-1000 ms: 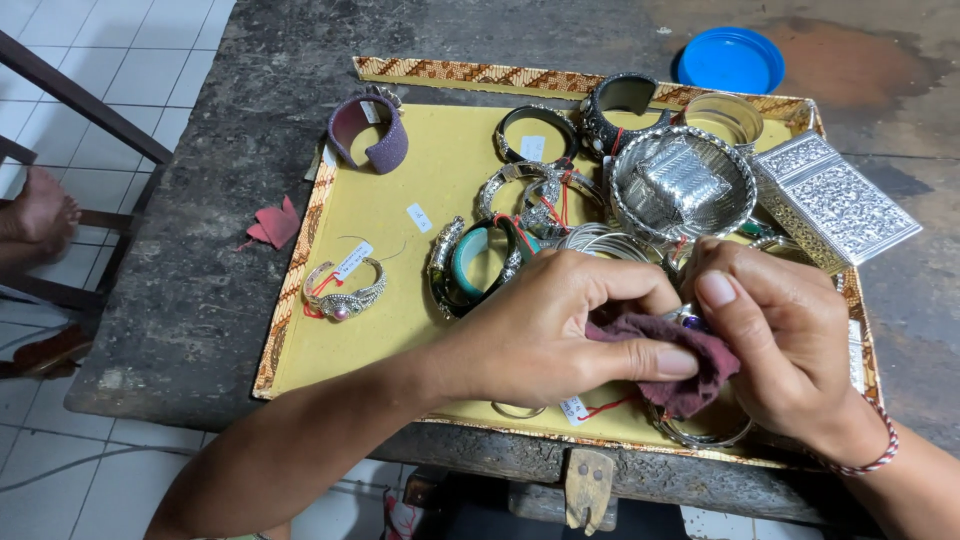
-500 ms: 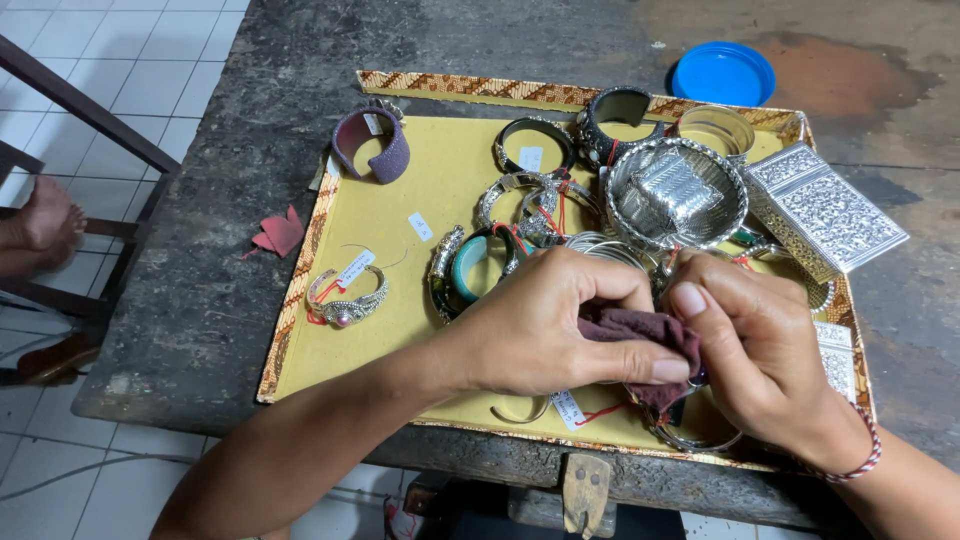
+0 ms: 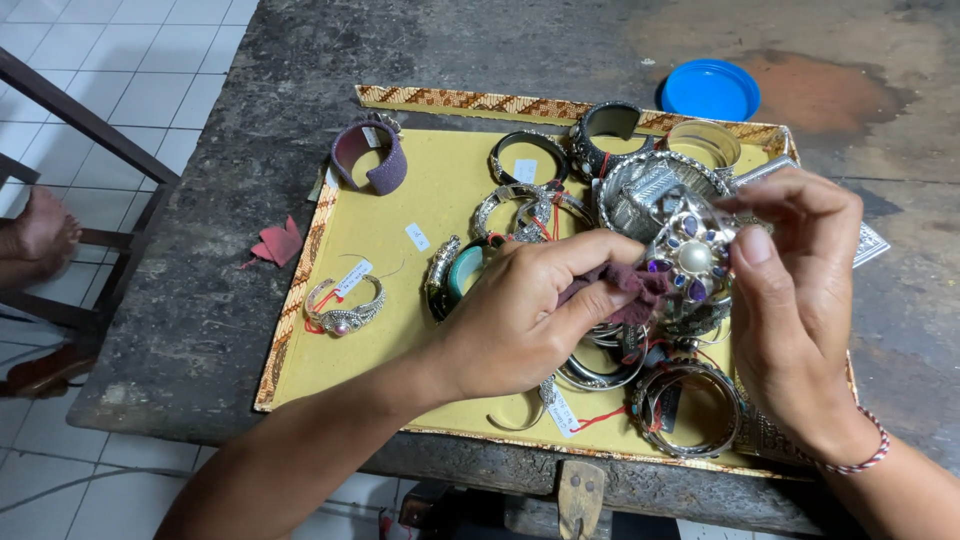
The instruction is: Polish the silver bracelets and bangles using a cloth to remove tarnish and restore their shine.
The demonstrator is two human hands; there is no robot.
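At nine o'clock on my yellow tray (image 3: 400,300) lies a tagged silver bracelet (image 3: 345,308). My left hand (image 3: 520,315) has its fingers pinched shut on a maroon cloth (image 3: 618,290), pressed against the jewelled silver cuff (image 3: 692,262). At three o'clock, my right hand (image 3: 795,310) clamps that cuff between thumb and fingertips, above the tray's bangles.

Both forearms were bare, with no sleeve showing to the frame's lower edge; the left hand (image 3: 520,320) wore no ring, band or watch that could be seen; the right hand (image 3: 800,320) was likewise ringless; around the right wrist sat a thin braided cord bracelet (image 3: 858,462) in red and white; fingernails were short and unpainted.
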